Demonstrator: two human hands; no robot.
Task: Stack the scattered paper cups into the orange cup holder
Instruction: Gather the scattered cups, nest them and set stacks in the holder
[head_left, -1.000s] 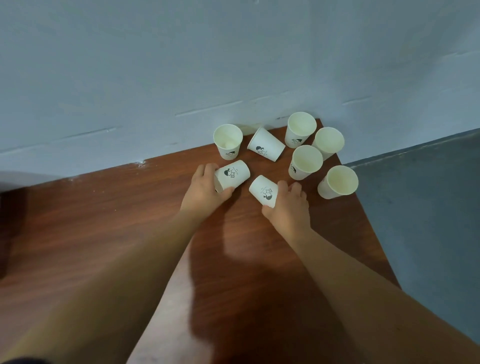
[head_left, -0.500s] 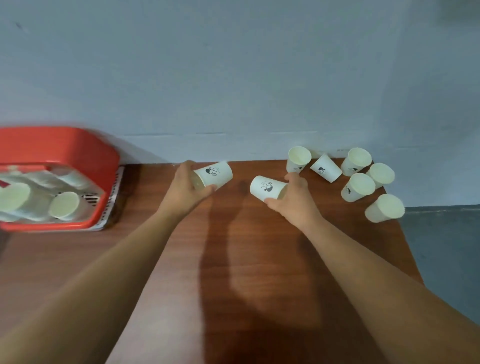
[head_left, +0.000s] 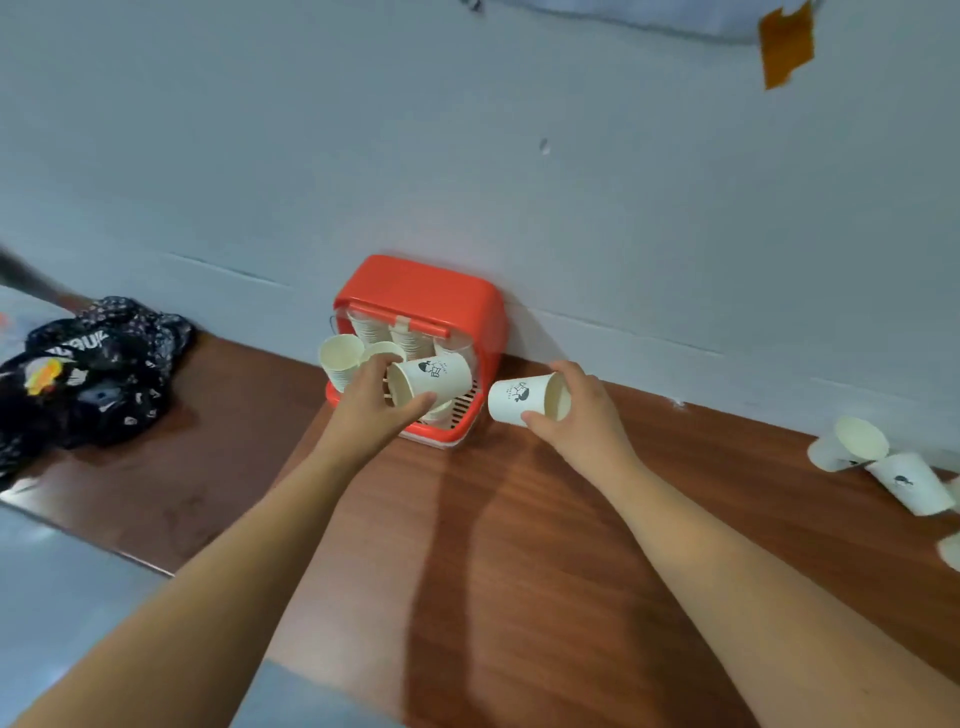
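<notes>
Since the earlier frame the view has swung left. The holder (head_left: 431, 291), then at the left edge, now stands centre on the bench (head_left: 519, 545), and the loose cups (head_left: 904, 480) lie at the right edge. The left hand (head_left: 371, 410) has its grip clamped on the left cup (head_left: 431, 382), now at the holder's open front beside the stacks (head_left: 340, 358). The right hand (head_left: 582, 415) has its grip clamped on the right cup (head_left: 519, 399), just right of the holder. Both cups carry a dark print, its writing too small to read. The white letters on the bag (head_left: 93, 374) are only partly legible.

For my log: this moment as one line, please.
left hand: grips first cup at orange holder | right hand: grips second cup beside it
</notes>
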